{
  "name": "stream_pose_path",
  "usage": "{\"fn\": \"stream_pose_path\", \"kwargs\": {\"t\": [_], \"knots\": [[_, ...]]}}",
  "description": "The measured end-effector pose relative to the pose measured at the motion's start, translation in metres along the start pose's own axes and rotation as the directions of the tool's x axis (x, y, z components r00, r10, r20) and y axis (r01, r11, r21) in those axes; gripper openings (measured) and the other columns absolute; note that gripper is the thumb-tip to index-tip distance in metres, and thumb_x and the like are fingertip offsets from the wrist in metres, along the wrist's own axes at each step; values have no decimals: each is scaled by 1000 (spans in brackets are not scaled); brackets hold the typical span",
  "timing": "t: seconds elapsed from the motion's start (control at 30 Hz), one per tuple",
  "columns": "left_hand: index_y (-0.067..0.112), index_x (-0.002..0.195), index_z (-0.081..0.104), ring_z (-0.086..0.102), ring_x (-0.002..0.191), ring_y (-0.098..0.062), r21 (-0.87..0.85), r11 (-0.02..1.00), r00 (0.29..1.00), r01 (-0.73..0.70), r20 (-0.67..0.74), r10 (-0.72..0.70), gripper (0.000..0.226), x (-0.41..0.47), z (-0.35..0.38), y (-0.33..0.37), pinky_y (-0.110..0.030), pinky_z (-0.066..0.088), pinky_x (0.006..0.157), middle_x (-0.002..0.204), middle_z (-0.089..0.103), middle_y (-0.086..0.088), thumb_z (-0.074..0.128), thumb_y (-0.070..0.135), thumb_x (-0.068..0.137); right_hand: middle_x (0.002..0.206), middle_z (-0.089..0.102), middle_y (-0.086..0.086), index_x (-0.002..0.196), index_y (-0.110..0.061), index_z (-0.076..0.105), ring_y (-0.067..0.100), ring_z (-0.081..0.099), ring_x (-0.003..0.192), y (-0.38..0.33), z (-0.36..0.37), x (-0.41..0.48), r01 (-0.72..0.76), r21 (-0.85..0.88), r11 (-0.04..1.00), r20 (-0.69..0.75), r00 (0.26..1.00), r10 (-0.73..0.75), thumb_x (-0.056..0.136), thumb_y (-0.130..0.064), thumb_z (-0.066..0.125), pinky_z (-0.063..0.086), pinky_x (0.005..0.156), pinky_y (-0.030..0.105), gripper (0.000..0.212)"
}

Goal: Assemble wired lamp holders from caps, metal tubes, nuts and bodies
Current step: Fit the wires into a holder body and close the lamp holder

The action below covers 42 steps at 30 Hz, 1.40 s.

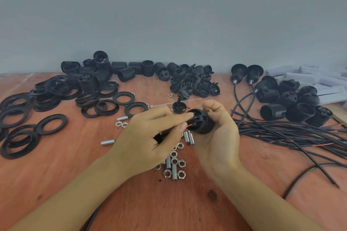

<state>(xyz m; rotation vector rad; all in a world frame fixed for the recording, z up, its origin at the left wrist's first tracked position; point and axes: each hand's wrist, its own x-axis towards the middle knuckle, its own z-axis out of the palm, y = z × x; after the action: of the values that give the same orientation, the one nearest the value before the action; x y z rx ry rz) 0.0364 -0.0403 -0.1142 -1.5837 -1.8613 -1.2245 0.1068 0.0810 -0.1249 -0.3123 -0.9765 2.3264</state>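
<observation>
My right hand (pixel 217 137) grips a black lamp holder body (pixel 201 121) above the middle of the table. My left hand (pixel 150 137) pinches thin red and black wire ends (pixel 189 125) at the body's open end; something black shows inside its palm but I cannot tell what. A loose black cap (pixel 179 106) lies just behind the hands. Metal tubes and nuts (pixel 174 163) are scattered beneath and between my wrists.
Black rings (pixel 50 124) cover the left side. Threaded bodies (pixel 124 73) and caps (pixel 195 82) are piled at the back. Assembled holders (pixel 249 73), more bodies (pixel 293 107) and a cable bundle (pixel 293 133) fill the right. White boxes (pixel 323 80) sit far right.
</observation>
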Motion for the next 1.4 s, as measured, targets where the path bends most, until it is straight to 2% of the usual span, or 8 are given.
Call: {"fn": "stream_pose_path", "kwargs": {"t": [0.07, 0.17, 0.23, 0.4, 0.57, 0.93, 1.13, 1.4], "knots": [[-2, 100, 74, 57, 65, -9, -73, 994, 994, 79, -64, -84, 19, 0, 3, 1, -3, 45, 70, 74, 66, 0, 64, -2, 84, 74, 60, 1, 62, -22, 68, 15, 56, 69, 0, 0, 0, 33, -24, 999, 0, 999, -33, 86, 4, 31, 49, 65, 27, 51], [12, 100, 76, 62, 62, -9, -231, 916, 936, 327, -54, -348, 19, -2, 0, 1, -15, 50, 56, 72, 68, 11, 65, 13, 85, 71, 62, -2, 61, -22, 67, 11, 57, 65, 0, 0, 0, 72, -71, 995, 18, 997, -71, 86, 7, 30, 49, 61, 23, 53], [15, 98, 76, 61, 61, -8, -256, 892, 919, 372, -31, -392, 18, -4, -2, 0, -16, 50, 53, 69, 66, 15, 65, 16, 84, 70, 60, -2, 62, -23, 66, 12, 55, 65, 1, -1, 1, 100, -104, 989, 34, 995, -97, 85, 7, 31, 47, 61, 25, 52], [18, 90, 76, 60, 55, -8, -230, 897, 921, 378, -7, -390, 13, -3, -1, 0, -13, 47, 52, 65, 63, 16, 66, 14, 82, 72, 59, -1, 60, -27, 68, 15, 52, 70, 1, 0, 0, 150, -152, 977, 42, 988, -145, 70, -9, 40, 46, 64, 27, 35], [19, 87, 76, 61, 60, -11, -195, 916, 932, 349, -31, -362, 14, -2, -2, 0, -13, 46, 58, 65, 64, 11, 67, 11, 80, 69, 59, -2, 60, -26, 67, 12, 54, 65, 2, 2, -2, 174, -162, 971, 40, 985, -169, 86, 10, 29, 48, 57, 22, 58], [21, 84, 76, 59, 59, -10, -122, 943, 945, 311, -64, -320, 16, -1, -2, 0, -11, 43, 60, 63, 62, 10, 67, 8, 79, 72, 61, -2, 60, -25, 67, 12, 55, 68, 4, 2, -1, 189, -173, 967, 10, 982, -190, 85, 11, 30, 46, 63, 26, 58], [17, 84, 76, 60, 60, -12, -113, 946, 950, 305, -40, -311, 13, -1, -4, 0, -12, 44, 61, 63, 63, 6, 68, 8, 79, 74, 60, -4, 62, -28, 69, 11, 54, 72, 5, -1, 0, 195, -256, 947, 43, 981, -191, 70, -10, 41, 45, 66, 24, 35], [25, 81, 73, 59, 65, -10, -119, 879, 887, 462, 42, -461, 12, 0, -6, -3, -15, 44, 61, 64, 63, 11, 75, 13, 83, 80, 62, 2, 73, -23, 67, 17, 56, 77, 4, 0, -2, 316, -383, 868, 153, 948, -278, 75, -7, 42, 50, 65, 24, 30]]}}
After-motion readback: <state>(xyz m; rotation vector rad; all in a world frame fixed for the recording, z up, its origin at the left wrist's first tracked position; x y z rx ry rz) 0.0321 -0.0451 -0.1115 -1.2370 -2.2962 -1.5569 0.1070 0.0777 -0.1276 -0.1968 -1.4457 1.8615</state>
